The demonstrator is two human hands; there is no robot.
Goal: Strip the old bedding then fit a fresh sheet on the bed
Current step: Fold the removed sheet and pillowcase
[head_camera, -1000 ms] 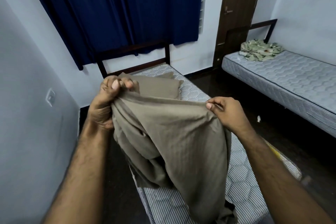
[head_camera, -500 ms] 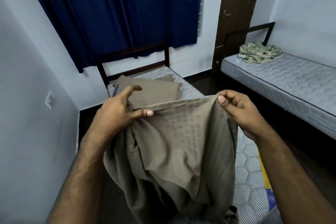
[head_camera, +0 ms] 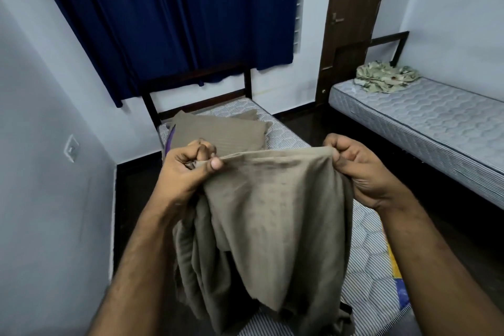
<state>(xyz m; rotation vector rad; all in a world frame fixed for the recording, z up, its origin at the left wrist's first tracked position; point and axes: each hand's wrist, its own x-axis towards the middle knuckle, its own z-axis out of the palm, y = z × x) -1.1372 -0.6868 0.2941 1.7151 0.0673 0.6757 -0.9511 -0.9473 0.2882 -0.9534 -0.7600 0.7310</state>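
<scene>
Striped mattress (head_camera: pixel 362 275) below, left hand (head_camera: pixel 185 169) and right hand (head_camera: pixel 360 169) pinching taut sheet (head_camera: pixel 272 213) edge between them

Quick count: two hands, left hand (head_camera: pixel 188 169) and right hand (head_camera: pixel 362 169), one taupe sheet (head_camera: pixel 272 213) pinched between their fingers, two pillows (head_camera: pixel 218 133) beyond the fingertips, two mattresses (head_camera: pixel 425 123), one curtain (head_camera: pixel 169 16), one crumpled camo cloth (head_camera: pixel 386 76).
</scene>
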